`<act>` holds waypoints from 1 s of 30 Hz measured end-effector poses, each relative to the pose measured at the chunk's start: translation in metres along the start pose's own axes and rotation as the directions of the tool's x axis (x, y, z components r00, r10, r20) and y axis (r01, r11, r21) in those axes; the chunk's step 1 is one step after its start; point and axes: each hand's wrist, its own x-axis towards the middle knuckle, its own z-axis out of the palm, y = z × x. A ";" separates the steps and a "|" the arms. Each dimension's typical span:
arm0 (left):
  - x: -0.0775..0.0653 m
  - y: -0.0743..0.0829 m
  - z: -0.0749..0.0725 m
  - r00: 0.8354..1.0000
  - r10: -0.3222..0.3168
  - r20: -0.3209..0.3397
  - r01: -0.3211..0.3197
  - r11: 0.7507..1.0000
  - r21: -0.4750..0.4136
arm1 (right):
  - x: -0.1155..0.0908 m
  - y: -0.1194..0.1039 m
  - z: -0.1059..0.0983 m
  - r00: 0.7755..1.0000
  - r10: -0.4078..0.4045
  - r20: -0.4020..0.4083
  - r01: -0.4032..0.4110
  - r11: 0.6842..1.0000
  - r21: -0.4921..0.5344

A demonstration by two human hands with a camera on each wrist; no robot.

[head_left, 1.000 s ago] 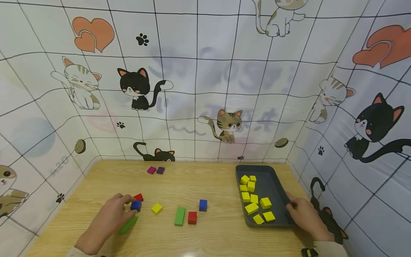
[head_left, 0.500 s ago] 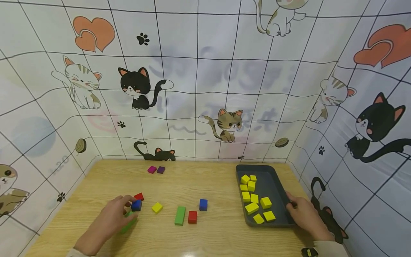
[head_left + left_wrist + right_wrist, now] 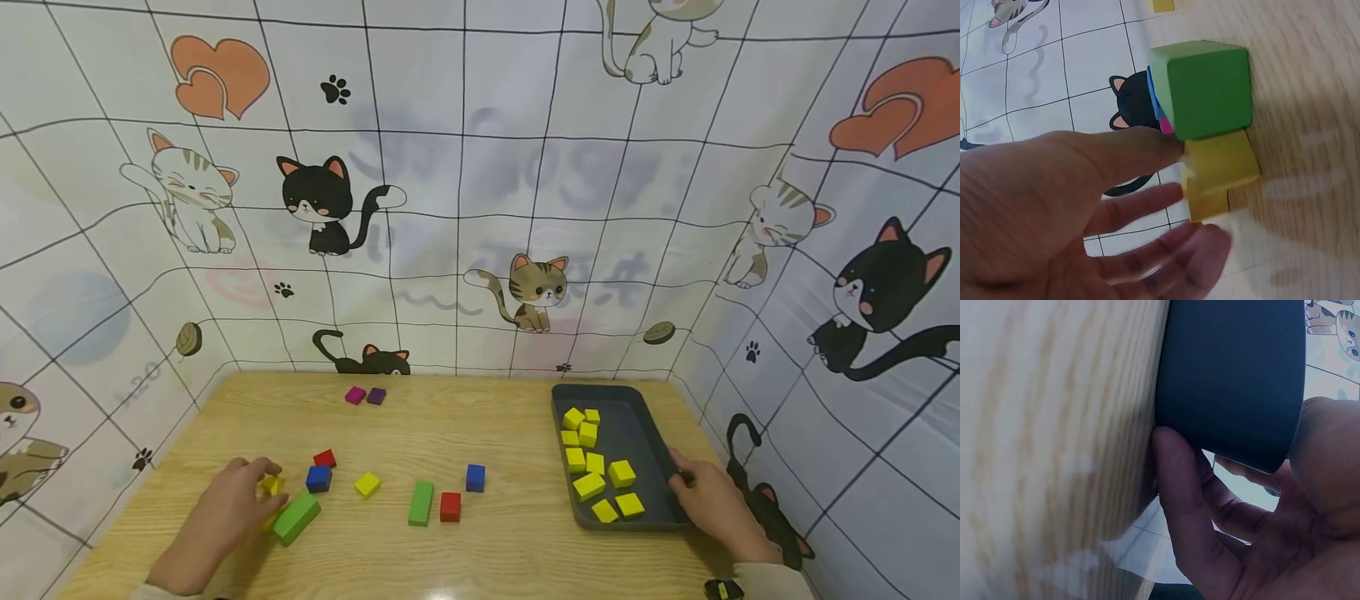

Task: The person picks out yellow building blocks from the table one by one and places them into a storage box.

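Observation:
In the head view my left hand (image 3: 222,518) is at the left of the table, thumb and fingers spread around yellow blocks (image 3: 271,484). The left wrist view has the thumb beside a yellow block (image 3: 1222,161), with the other fingers loosely bent near a second one; firm contact is unclear. A green block (image 3: 296,518) lies right by the thumb. My right hand (image 3: 718,510) grips the dark grey tray (image 3: 651,467) by its right side, thumb over the rim. Fingers (image 3: 1179,475) press the tray's outer wall (image 3: 1229,381) in the right wrist view. Several yellow blocks (image 3: 588,486) lie in the tray.
Between hand and tray are a blue cube (image 3: 318,478), red block (image 3: 325,458), yellow cube (image 3: 367,485), green block (image 3: 421,503), red cube (image 3: 450,507) and second blue cube (image 3: 476,477). Magenta (image 3: 356,396) and purple (image 3: 377,397) blocks sit at the back.
My left hand has moved left, away from the blue cube and over to the yellow blocks. More of the green block shows now. The right hand and the tray stay put.

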 end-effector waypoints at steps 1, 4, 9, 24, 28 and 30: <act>0.001 0.000 0.001 1.000 -0.010 0.010 0.010 1.000 0.001 | 0.000 0.000 0.000 1.000 -0.002 -0.001 0.002 1.000 0.002; 0.003 -0.001 0.003 0.997 -0.055 0.045 0.056 0.998 -0.008 | 0.000 0.001 0.000 1.000 -0.011 -0.007 0.011 1.000 0.006; 0.004 0.000 0.001 0.990 -0.114 0.089 0.115 0.993 -0.011 | 0.001 0.002 0.001 1.000 -0.011 -0.009 0.011 1.000 0.009; 0.015 0.018 -0.011 0.996 -0.085 -0.026 0.084 0.996 -0.020 | 0.001 0.000 0.003 1.000 0.006 -0.009 -0.006 1.000 0.002; 0.022 0.036 -0.011 0.996 -0.071 -0.050 0.070 0.997 -0.028 | 0.000 -0.001 0.002 1.000 0.018 -0.007 -0.017 1.000 0.015; 0.026 0.046 -0.009 0.996 -0.058 -0.065 0.056 0.998 -0.039 | -0.001 -0.002 0.001 1.000 0.017 0.001 -0.017 0.999 0.030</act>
